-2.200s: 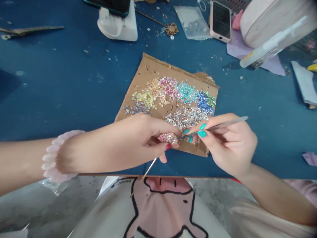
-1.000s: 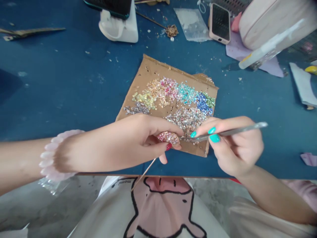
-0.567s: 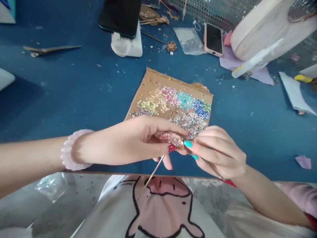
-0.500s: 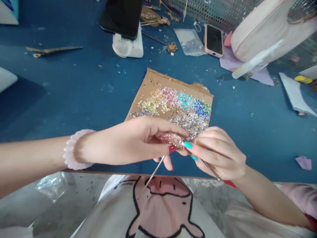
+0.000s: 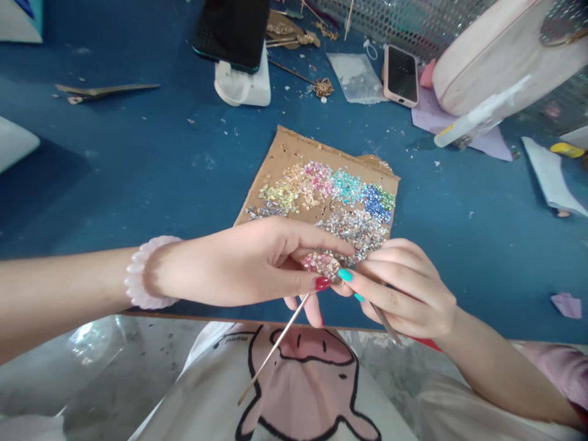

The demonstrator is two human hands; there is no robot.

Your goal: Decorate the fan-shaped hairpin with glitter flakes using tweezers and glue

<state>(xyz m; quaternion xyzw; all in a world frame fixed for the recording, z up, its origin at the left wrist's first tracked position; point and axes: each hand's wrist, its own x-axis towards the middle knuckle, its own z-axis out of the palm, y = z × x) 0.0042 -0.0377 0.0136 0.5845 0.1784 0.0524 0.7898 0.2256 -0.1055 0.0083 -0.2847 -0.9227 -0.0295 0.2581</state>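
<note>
My left hand [image 5: 239, 263], wearing a pale pink bead bracelet [image 5: 149, 271], is closed round a hair stick. Its leaf-shaped head [image 5: 321, 264] is covered in pink and clear stones and sits between thumb and fingers. The thin metal shank [image 5: 274, 348] slants down to the left, over my shirt. At the head's right end, my right hand [image 5: 408, 288] touches the edge with a fingertip. Slim metal tweezers [image 5: 386, 323] are tucked in its curled fingers, their tips hidden. Just beyond both hands lies a cardboard sheet [image 5: 271, 165] with sorted piles of small coloured stones [image 5: 351, 229].
A black phone [image 5: 234, 33] rests on a white stand [image 5: 248, 86] at the back. Nearby are a flower hairpin [image 5: 323, 87], a plastic bag [image 5: 356, 76], a pink-cased phone [image 5: 401, 75] and a pale pouch [image 5: 496, 55]. A metal clip [image 5: 105, 92] lies back left.
The view has shifted slightly, so the table things sit further right. The hair stick's shank shows longer and reaches further down-left. Both hands keep nearly the same hold at the ornament.
</note>
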